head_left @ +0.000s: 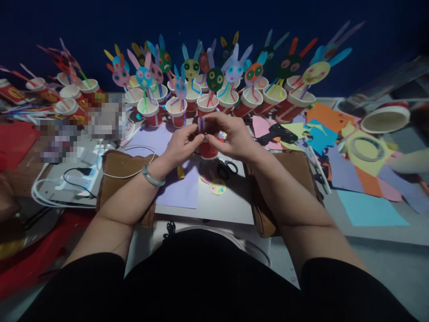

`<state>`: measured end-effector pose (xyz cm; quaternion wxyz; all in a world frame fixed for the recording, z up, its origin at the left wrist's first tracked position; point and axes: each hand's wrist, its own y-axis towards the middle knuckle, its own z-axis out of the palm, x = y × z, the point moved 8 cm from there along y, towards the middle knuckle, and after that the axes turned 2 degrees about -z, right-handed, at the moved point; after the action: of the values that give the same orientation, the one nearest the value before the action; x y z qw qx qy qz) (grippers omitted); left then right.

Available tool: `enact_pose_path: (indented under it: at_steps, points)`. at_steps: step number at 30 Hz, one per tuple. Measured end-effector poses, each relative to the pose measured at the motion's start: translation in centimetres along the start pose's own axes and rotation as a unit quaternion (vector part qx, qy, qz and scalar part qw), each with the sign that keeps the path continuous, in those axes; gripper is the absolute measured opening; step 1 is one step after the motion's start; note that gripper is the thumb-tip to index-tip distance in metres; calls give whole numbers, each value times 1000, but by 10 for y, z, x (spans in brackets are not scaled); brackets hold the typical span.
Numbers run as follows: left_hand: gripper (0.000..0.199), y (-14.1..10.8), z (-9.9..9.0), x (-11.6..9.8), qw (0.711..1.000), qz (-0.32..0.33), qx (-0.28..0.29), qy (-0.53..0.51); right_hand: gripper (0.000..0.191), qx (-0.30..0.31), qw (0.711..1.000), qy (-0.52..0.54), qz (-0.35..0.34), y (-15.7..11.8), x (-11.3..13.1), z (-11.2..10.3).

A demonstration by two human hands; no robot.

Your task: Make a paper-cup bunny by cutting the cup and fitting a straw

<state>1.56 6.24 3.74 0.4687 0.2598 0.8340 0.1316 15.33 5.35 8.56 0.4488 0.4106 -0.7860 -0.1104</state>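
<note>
Both hands meet over a red paper cup [209, 153] in the middle of the table. My left hand [182, 144], with a bracelet on its wrist, has thumb and fingers pinched around a short purple straw [201, 125]. Fingertip to fingertip with it, my right hand [233, 136] curls round the same straw, its thumb nearly touching the left thumb. The fingers partly hide the straw and the cup's rim. Just below lie black scissors [228, 169] and a yellow paper rabbit face [217, 186].
Behind my hands stand several paper cups [177, 107] bearing paper rabbits on bent straws. A black glue gun [279, 133] and coloured paper [372, 208] lie right. Brown pads [125, 167] flank the work spot. Left are white cables [43, 197] and a power strip [89, 181].
</note>
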Motion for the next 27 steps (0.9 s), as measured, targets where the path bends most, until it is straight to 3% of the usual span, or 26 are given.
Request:
enact_pose_path:
  at_steps: [10, 15, 19, 22, 27]
  points:
    - [49, -2, -7, -8, 997, 12, -68, -40, 44, -35, 995, -81, -56, -1, -1, 6]
    - [44, -7, -19, -21, 991, 46, -129, -2, 79, -70, 994, -80, -33, -3, -25, 1]
    - [36, -12, -26, -37, 983, 105, -149, 23, 102, -37, 998, -45, 16, -5, -50, 7]
    - [33, -12, -25, -43, 982, 123, -136, 45, 94, -17, 999, -21, 32, -6, -56, 13]
    - [34, -10, -24, -42, 986, 111, -120, 31, 83, -50, 998, -31, 21, -6, -51, 9]
